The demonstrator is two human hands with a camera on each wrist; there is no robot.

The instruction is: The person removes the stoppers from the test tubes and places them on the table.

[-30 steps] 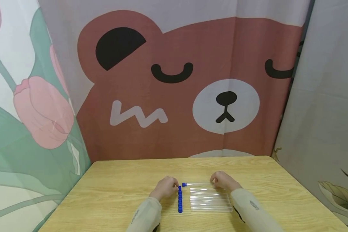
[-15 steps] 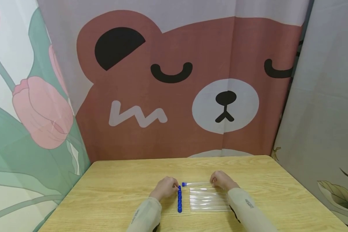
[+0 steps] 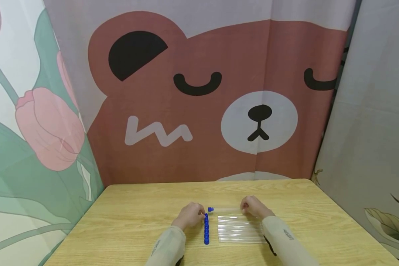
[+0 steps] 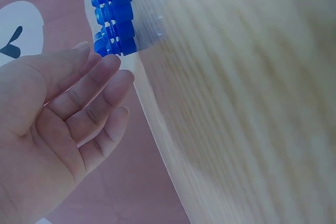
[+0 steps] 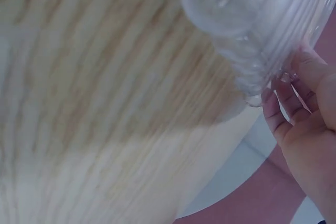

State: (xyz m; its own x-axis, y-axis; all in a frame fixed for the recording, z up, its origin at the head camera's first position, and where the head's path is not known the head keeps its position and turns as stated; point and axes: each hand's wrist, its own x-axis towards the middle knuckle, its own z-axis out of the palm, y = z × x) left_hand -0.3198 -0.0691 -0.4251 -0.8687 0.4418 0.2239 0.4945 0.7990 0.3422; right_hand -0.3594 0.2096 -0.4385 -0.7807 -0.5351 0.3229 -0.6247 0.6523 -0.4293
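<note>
My right hand [image 3: 252, 206] pinches the right end of a clear plastic test tube [image 3: 225, 209] that lies crosswise, with a blue cap [image 3: 210, 209] at its left end. Close below it, several more clear tubes [image 3: 241, 231] lie side by side; in the right wrist view their round ends [image 5: 218, 3] point at the camera. A straight row of blue caps [image 3: 206, 231] stands left of the tubes. At the far end of that row is my left hand [image 3: 190, 214], its fingers loosely bent and the fingertips right at the last cap [image 4: 123, 45].
Everything lies on a light wood-grain table [image 3: 136, 221]. Behind it hangs a curtain [image 3: 199, 122] printed with a bear face. A flowered curtain [image 3: 50, 129] is on the left and a pale one [image 3: 365, 129] on the right.
The capped tube has shifted slightly away from me, with its blue cap a little farther from the cap row. My left hand has stayed at the row's far end.
</note>
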